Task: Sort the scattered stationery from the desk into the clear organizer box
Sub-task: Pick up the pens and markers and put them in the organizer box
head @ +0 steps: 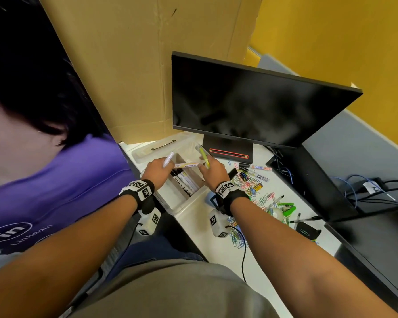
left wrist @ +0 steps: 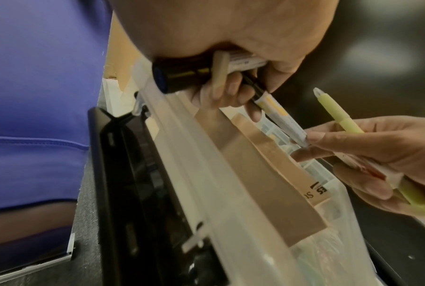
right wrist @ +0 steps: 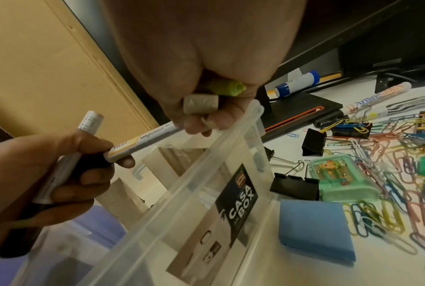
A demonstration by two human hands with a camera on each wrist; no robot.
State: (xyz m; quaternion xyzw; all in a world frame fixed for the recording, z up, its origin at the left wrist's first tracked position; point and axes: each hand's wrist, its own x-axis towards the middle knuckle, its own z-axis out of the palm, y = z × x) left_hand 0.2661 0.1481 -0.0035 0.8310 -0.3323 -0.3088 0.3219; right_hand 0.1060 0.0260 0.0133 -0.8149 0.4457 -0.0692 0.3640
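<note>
Both hands share a white marker point(head: 186, 165) over the organizer box point(right wrist: 196, 174) just below, left grip point(head: 157, 167) curled round one end plus other markers, right grip point(head: 213, 169) pinching the far end while clutching a yellow highlighter point(head: 203, 155), seemingly to pass it across.

Your head camera looks steeply down; both wrist cameras sit close, facing each other across the shared whiteboard marker point(head: 186, 165) point(left wrist: 280, 120) point(right wrist: 143, 141).
</note>
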